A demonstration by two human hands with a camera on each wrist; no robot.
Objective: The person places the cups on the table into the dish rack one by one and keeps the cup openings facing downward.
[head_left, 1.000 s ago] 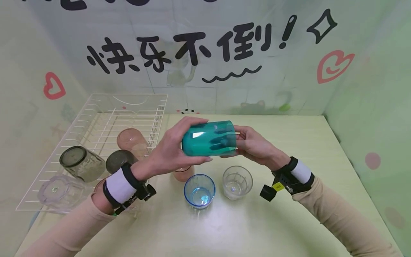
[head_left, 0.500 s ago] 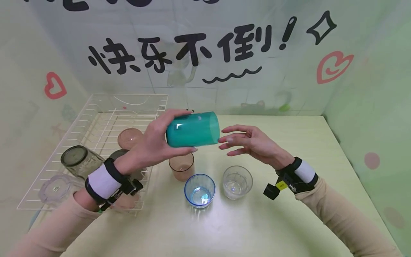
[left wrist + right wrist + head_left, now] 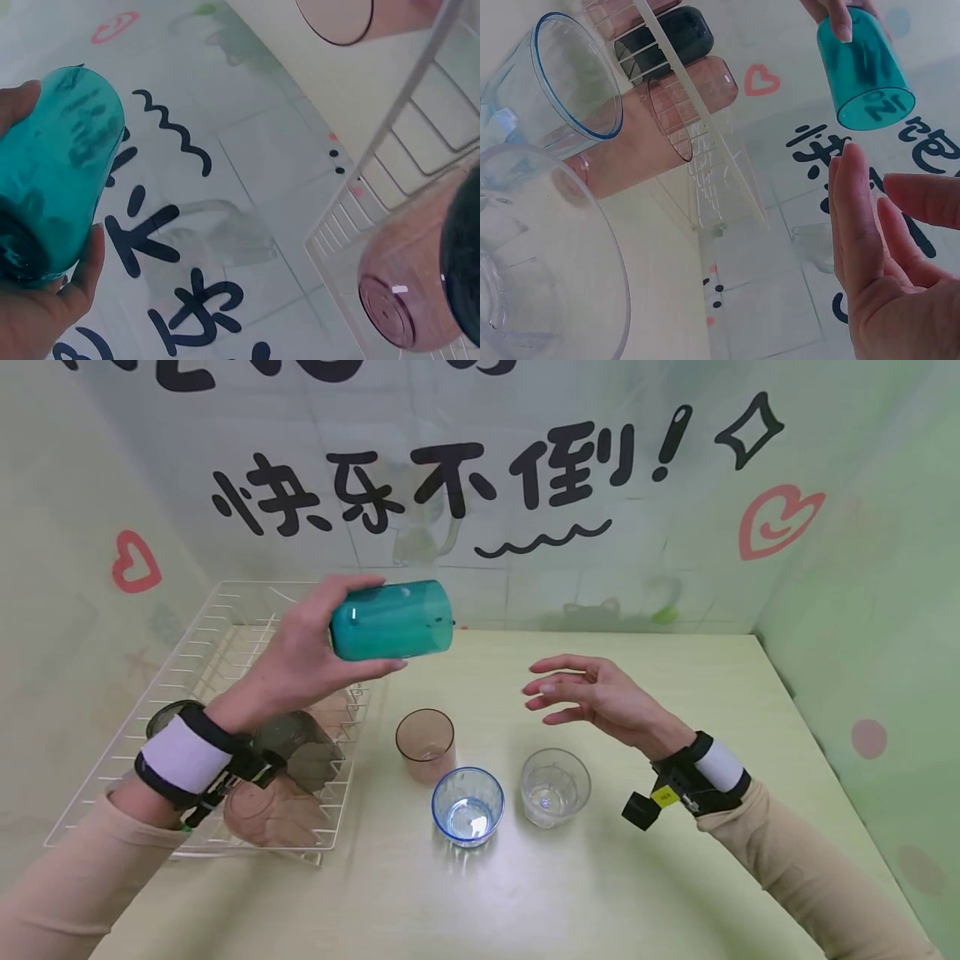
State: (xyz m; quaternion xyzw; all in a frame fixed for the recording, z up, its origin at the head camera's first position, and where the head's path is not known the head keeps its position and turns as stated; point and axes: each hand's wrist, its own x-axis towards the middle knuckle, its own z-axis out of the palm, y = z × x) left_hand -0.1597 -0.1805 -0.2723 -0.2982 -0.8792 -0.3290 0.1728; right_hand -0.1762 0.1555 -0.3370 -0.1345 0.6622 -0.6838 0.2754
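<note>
My left hand grips a teal glass near its base, tipped on its side with its mouth to the right. It hangs over the right part of the white wire dish rack. My right hand holds nothing; its fingers are relaxed and apart from the glass, above the table. In the right wrist view the teal glass shows its open mouth, beyond the right hand's fingers. In the left wrist view the thumb and fingers wrap the teal glass.
On the table stand a brown glass, a blue-rimmed glass and a clear glass. The rack bears dark and pinkish glasses, partly hidden by the left arm. A printed curtain rises behind the table.
My left hand has carried the teal glass leftward and up, toward the rack. The right hand, whose fingers were at the glass's mouth, has come away and drawn slightly right.
</note>
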